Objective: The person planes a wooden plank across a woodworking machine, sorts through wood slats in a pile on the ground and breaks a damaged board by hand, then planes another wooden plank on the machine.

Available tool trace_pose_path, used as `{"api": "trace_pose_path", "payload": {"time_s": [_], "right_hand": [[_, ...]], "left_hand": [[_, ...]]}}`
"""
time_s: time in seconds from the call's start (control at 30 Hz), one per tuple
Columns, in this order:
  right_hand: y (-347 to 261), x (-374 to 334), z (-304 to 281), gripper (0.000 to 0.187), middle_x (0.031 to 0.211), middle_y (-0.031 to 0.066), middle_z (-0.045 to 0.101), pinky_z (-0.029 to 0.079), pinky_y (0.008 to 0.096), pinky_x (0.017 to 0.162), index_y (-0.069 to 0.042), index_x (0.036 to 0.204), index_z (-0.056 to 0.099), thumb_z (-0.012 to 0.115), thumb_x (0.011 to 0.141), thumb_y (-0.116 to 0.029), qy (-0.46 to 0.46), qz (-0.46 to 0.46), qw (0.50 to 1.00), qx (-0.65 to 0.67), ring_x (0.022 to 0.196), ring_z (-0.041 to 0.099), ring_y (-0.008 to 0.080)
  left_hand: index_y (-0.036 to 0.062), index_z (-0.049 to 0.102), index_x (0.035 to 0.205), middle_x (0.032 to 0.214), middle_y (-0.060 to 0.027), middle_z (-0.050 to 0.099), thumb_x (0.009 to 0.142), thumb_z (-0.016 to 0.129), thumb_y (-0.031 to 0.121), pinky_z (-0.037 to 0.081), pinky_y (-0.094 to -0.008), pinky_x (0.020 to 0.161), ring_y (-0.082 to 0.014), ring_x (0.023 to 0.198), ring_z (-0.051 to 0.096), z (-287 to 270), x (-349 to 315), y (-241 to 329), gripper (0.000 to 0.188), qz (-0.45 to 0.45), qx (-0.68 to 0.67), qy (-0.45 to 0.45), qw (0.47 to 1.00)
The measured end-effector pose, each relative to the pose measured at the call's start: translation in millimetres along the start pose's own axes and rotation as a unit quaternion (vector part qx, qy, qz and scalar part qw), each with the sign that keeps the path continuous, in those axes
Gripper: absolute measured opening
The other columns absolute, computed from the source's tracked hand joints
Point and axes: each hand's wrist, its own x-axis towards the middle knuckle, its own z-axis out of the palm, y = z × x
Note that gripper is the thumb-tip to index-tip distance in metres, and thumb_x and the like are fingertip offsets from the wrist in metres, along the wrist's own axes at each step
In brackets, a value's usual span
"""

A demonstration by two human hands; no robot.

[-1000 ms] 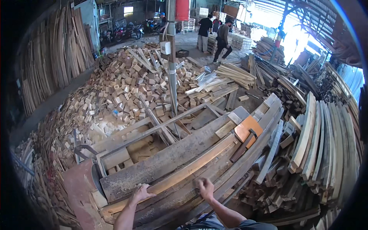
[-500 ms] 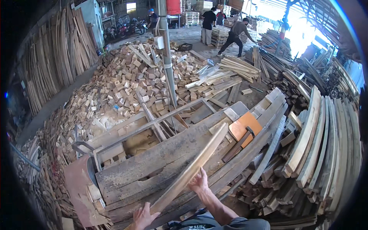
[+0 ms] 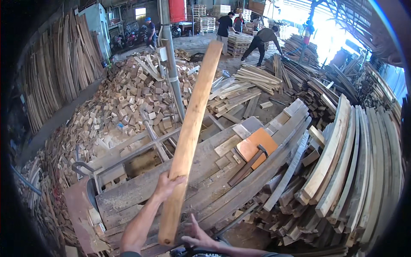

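Observation:
A long wooden plank (image 3: 190, 132) stands raised and tilted over the workbench (image 3: 141, 192), its far end leaning slightly right. My left hand (image 3: 168, 185) is closed around its lower half, fingers wrapped over the edge. Just right of the plank's near end, my right hand (image 3: 200, 236) is open, thumb up and fingers apart, holding nothing. On the bench to the right lies a hammer (image 3: 248, 165) with a dark head, partly over an orange square board (image 3: 258, 143). Small flat wood pieces (image 3: 227, 145) lie beside that board.
Beyond the bench a metal post (image 3: 173, 85) rises from a large heap of wood offcuts (image 3: 128, 98). Long boards (image 3: 329, 150) are stacked at my right; more boards (image 3: 58, 73) lean on the left wall. Several people work at the back, one bending over timber (image 3: 263, 40).
The plank has swung up from lying slanted low over the bench to standing raised. My left hand has moved up along it; my right hand has let go and dropped toward me.

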Motion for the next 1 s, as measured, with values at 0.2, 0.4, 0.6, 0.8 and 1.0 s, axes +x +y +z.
{"api": "trace_pose_path", "payload": {"time_s": [0.2,0.4,0.6,0.8,1.0], "right_hand": [[3.0,9.7,-14.4,0.092,0.144,0.0221,0.046,0.048,0.0365,0.099,-0.001,0.157,0.002,0.067,0.092,-0.014,0.184,-0.103,0.977,-0.018,0.125,0.052,0.028],[-13.5,47.4,-35.7,0.084,0.122,0.0094,0.06,0.052,0.0324,0.083,-0.014,0.16,0.013,0.065,0.094,-0.023,0.248,-0.193,0.949,0.035,0.1,0.059,0.0167],[-145.3,210.4,-130.9,0.088,0.15,0.0215,0.037,0.046,0.0397,0.104,0.0,0.157,0.011,0.064,0.087,-0.007,0.262,-0.27,0.926,-0.028,0.13,0.049,0.0299],[-352.6,419.4,-294.5,0.096,0.156,0.027,0.029,0.023,0.0417,0.119,-0.004,0.158,0.002,0.049,0.096,-0.06,0.362,-0.246,0.897,-0.059,0.144,0.031,0.0315],[-280.5,358.6,-73.5,0.076,0.115,0.0183,0.067,0.051,0.0391,0.09,-0.001,0.148,0.031,0.038,0.101,-0.06,-0.083,-0.275,0.955,0.068,0.102,0.066,0.0255]], "left_hand": [[-0.0032,0.068,0.105,0.092,-0.0069,0.071,0.083,0.082,0.024,0.055,-0.0295,0.066,-0.0143,0.076,0.067,67.8,47.9,22.8,0.038,0.023,-0.131,-0.007,0.991],[0.0004,0.063,0.12,0.104,-0.0101,0.069,0.087,0.078,0.026,0.055,-0.031,0.077,-0.0162,0.09,0.066,82.4,97.5,46.9,0.045,0.011,-0.142,-0.04,0.989],[-0.0009,0.035,0.149,0.136,-0.0184,0.057,0.094,0.068,0.032,0.041,-0.0379,0.108,-0.0238,0.129,0.051,32.3,150.4,137.1,0.073,0.124,-0.109,0.09,0.982],[0.0009,0.05,0.137,0.126,-0.0141,0.064,0.1,0.059,0.021,0.051,-0.0353,0.097,-0.0188,0.113,0.063,-23.4,15.5,5.0,0.043,0.093,0.094,-0.098,0.986],[0.0117,0.066,0.124,0.105,-0.0181,0.073,0.086,0.073,0.045,0.055,-0.0385,0.081,-0.0356,0.091,0.071,-24.7,-173.2,-98.6,0.051,-0.151,0.01,0.125,0.981]]}}
